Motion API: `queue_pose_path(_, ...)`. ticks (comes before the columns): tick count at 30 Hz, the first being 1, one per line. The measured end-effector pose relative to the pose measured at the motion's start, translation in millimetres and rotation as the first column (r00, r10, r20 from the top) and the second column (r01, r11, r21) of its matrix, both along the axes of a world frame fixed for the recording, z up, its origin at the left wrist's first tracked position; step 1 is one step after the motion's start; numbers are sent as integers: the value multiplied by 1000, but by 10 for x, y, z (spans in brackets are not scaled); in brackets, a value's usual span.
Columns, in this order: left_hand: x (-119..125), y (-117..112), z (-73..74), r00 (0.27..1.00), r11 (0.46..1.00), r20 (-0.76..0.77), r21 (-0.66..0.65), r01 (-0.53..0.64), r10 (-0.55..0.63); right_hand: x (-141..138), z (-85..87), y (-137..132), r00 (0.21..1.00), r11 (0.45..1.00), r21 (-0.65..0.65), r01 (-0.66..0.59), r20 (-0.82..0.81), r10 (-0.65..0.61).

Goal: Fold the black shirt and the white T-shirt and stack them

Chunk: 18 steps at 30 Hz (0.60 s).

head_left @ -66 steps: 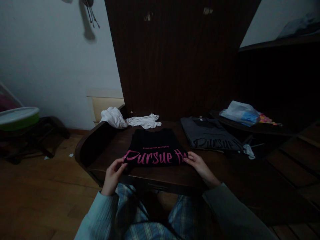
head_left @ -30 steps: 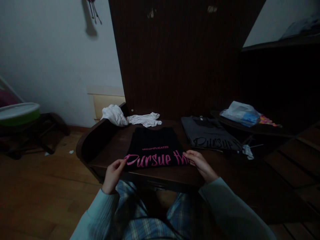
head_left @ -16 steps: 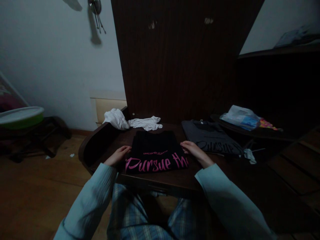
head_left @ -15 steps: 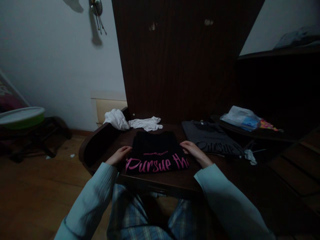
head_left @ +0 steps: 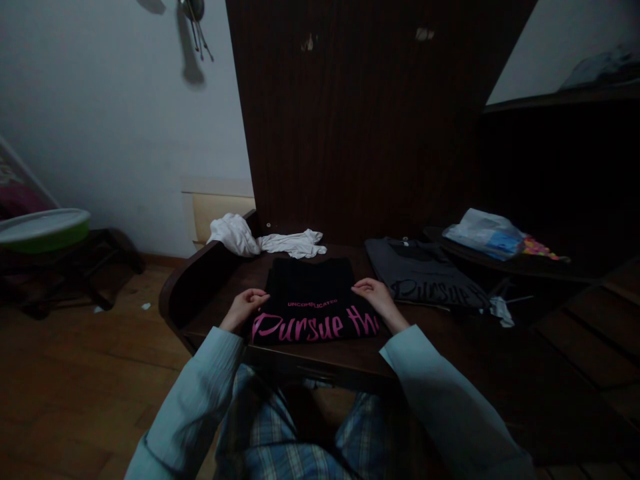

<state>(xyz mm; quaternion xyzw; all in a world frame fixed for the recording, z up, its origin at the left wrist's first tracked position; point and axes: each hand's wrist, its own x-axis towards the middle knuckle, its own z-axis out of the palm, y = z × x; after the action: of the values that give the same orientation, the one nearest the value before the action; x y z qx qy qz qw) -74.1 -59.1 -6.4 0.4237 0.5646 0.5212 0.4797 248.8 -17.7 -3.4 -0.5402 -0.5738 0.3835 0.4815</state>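
Note:
A folded black T-shirt with pink lettering lies flat on the dark wooden desk in front of me. My left hand rests on the shirt's left edge, fingers curled onto the cloth. On the right side my right hand lies with its fingers over the fabric near the last pink letters. Both hands press or pinch the shirt's edges; the room is dim and fingertips are hard to make out.
A folded grey T-shirt lies to the right on the desk. White crumpled cloth sits at the back left corner. A plastic bag rests on a side shelf. A basin stands on a stool at left.
Both hands moved from the shirt's near corners forward along its sides to the middle, then drew slightly inward onto the cloth. The shirt stays flat on the desk.

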Motion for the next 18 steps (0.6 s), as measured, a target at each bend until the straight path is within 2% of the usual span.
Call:
queue_pose_path(7,-25,-81,71,989,991,-96,88,-104,112,-35,95,-108,969,980,176,94,208,-131)
queue_pose_path(11,-67,-109,43,972,971,-128,162,-175,197,-10,153,-160,930,962,251,111,314,-189)
queue_pose_path(15,-101,-137,-31,929,947,-232,211,-241,288,29,144,-169,897,952,278,131,375,-233)
queue_pose_path(18,-120,-148,-34,926,957,-280,210,-198,253,67,114,-132,889,966,229,121,408,-208)
